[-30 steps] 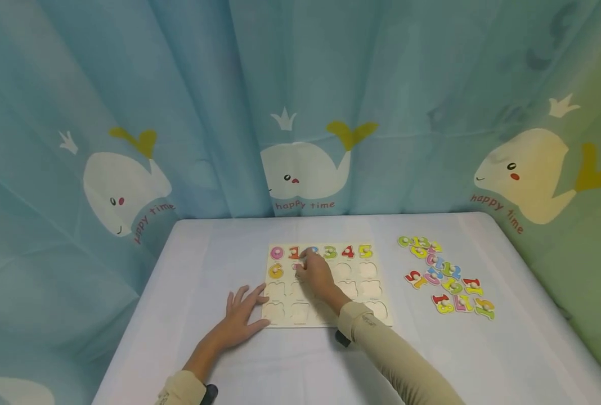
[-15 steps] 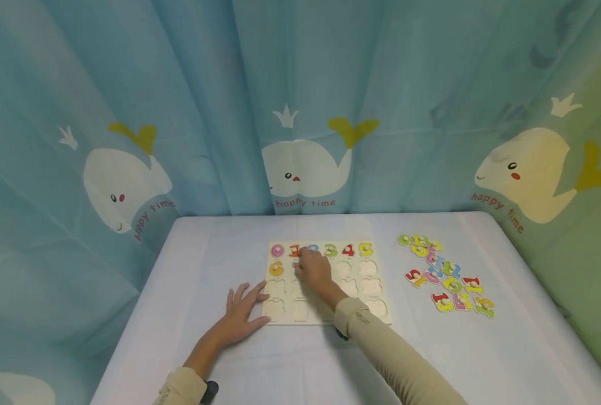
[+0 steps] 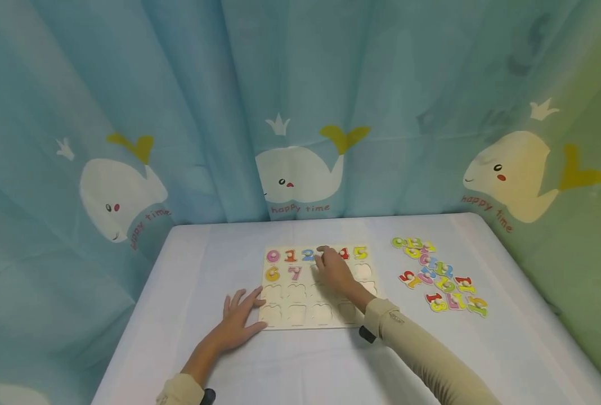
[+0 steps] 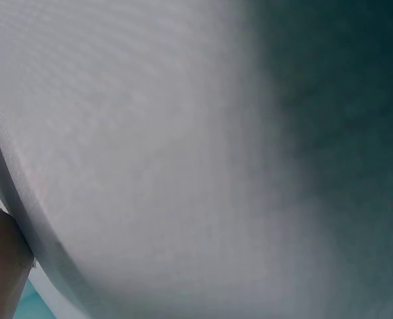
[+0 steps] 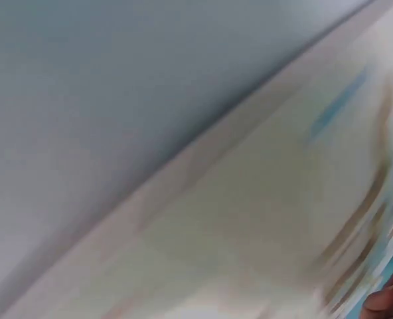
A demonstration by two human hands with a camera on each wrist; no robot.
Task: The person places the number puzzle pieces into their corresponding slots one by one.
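A wooden number puzzle board [image 3: 308, 325] lies flat on the table. Its top row shows number pieces 0 to 5, the 3 hidden by my right hand [image 3: 338, 274]. Below sit the 6 piece [image 3: 272, 274] and the pink 7 piece [image 3: 294, 273] in their recesses. My right hand is over the board's right half, fingers loosely bent towards the left, with nothing visible in them. Only its fingertips show in the blurred right wrist view. My left hand [image 3: 234, 322] rests with spread fingers at the board's left edge, thumb near the lower corner.
Several loose number pieces [image 3: 444, 285] with knobs lie in a scattered group on the table [image 3: 219, 247] right of the board, some overlapping. A blue curtain [image 3: 204, 112] with whale prints hangs behind the table.
My right hand has moved off the 7 piece and to the right, uncovering the 7 and the 2. The left hand stays at the board's edge. The head view has shifted slightly.
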